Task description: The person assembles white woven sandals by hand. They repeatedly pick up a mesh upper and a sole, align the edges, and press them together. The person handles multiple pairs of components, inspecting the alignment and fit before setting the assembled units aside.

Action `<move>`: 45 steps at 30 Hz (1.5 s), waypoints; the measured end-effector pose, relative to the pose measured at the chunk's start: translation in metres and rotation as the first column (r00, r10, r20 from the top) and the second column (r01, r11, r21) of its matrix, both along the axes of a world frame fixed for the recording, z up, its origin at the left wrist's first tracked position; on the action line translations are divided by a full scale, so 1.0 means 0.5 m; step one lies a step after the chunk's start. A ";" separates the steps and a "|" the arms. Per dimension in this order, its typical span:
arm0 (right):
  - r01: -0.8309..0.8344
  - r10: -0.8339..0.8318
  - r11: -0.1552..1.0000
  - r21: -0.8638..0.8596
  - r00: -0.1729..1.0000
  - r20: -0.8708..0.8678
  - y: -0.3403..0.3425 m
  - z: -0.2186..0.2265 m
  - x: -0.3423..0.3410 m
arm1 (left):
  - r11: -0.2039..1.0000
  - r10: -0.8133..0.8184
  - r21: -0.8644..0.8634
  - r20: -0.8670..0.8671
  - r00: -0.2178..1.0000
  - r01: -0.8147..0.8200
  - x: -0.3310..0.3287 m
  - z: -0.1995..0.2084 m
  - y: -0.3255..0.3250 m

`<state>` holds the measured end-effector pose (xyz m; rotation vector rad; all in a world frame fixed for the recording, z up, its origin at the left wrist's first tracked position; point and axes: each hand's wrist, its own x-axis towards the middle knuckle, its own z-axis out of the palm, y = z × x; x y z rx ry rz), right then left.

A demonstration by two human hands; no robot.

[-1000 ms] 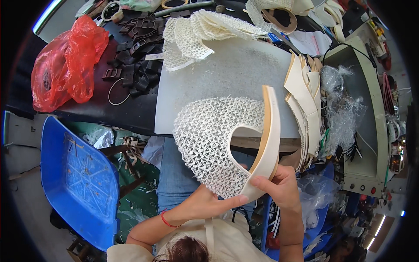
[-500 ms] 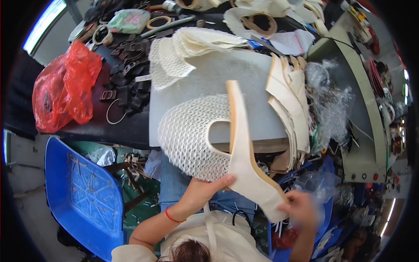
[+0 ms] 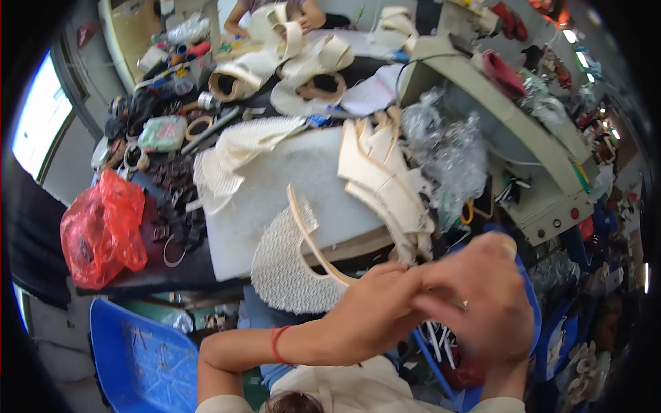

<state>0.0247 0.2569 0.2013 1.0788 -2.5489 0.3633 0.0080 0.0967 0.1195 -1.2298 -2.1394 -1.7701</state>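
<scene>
A white woven mesh piece (image 3: 279, 272) with a cream band (image 3: 313, 244) along its inner curve hangs at the near edge of the board. The band shows nearly edge-on, its tan edge toward me. My left hand (image 3: 375, 310), a red cord at its wrist, is closed around the band's near end, which its fingers hide. Right beside it, my right hand (image 3: 485, 296) is raised and somewhat blurred, fingers curled in. Whatever lies between those fingers is hidden.
A pale board (image 3: 268, 179) bears more mesh pieces (image 3: 241, 148) and stacked cream bands (image 3: 375, 165). Dark buckled straps (image 3: 175, 182) and a red plastic bag (image 3: 103, 230) lie left. Clear plastic wrap (image 3: 447, 148) sits beside a beige machine (image 3: 502, 110). A blue bin (image 3: 148, 358) stands lower left. Another person's hands (image 3: 310, 17) are beyond.
The view has tilted, showing more of the far side. My left hand has moved right, along the band. The band has turned edge-on. My right hand has come up close to the left.
</scene>
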 end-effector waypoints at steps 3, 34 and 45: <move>0.151 -0.273 0.873 -0.463 0.939 -0.208 0.018 0.012 -0.008 | 0.997 0.072 -0.001 0.096 0.993 -0.072 -0.008 0.023 -0.069; 0.217 0.532 0.670 -0.710 0.527 0.663 -0.183 -0.039 -0.152 | 0.714 0.067 -0.216 -0.926 0.372 -0.666 0.014 0.150 -0.223; 0.235 0.661 0.584 -0.777 0.418 0.623 -0.218 -0.078 -0.167 | 0.735 -0.057 -0.292 -0.926 0.373 -0.612 -0.026 0.127 -0.252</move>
